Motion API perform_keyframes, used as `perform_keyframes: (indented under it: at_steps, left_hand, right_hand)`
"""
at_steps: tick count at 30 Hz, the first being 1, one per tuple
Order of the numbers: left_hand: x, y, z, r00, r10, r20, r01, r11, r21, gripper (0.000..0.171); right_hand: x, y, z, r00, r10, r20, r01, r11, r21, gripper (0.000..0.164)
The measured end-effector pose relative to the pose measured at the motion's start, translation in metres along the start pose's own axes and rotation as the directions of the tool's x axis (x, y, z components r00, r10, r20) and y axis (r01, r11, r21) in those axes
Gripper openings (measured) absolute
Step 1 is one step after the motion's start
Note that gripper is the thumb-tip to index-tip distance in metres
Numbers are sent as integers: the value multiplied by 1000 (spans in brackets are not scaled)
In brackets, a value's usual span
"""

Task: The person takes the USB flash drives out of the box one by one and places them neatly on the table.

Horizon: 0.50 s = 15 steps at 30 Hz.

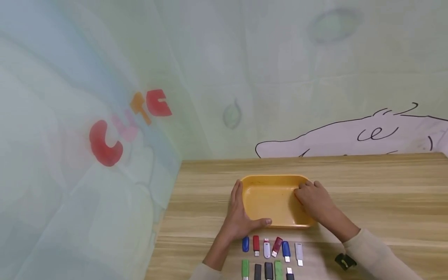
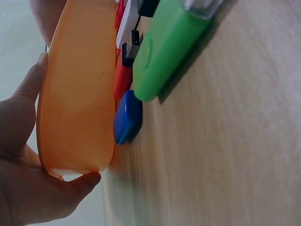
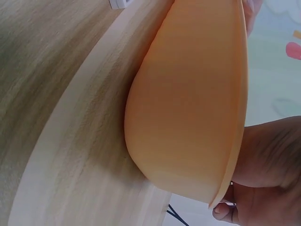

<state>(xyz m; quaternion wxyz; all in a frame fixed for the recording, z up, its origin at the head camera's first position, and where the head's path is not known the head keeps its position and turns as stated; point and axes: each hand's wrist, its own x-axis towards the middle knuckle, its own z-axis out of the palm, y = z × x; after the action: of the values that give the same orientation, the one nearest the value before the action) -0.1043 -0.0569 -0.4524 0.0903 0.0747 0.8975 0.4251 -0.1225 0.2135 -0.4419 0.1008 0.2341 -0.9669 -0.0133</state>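
An orange plastic tray (image 1: 269, 202) stands on the table, and its inside shows nothing lying in it in the head view. My left hand (image 1: 239, 221) holds the tray's near left corner, thumb along the near rim and fingers against the left side. At the right end, my right hand (image 1: 315, 200) grips the rim with curled fingers reaching inside. USB sticks lie in two rows just in front of the tray, among them a blue one (image 1: 245, 244), a red one (image 1: 256, 245), a silver one (image 1: 299, 254) and a green one (image 2: 169, 52).
A wooden table (image 1: 385, 194) runs back to a wall sheet with painted letters (image 1: 105, 144). A small black object (image 1: 345, 261) lies beside the right sleeve (image 1: 371, 249). The nearer row of USB sticks is partly cut off by the frame's bottom edge.
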Motion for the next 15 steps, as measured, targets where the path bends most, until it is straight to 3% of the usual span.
perform_keyframes:
  at_steps: [7, 15]
  left_hand:
    - [0, -1, 0, 1000, 4, 2, -4, 1000, -3, 144]
    - [-3, -1, -1, 1000, -2, -1, 2, 1000, -5, 143]
  right_hand:
    - [-1, -2, -2, 999, 1, 36, -1, 1000, 17, 15]
    - [-4, 0, 0, 998, -32, -45, 32, 999, 11, 33]
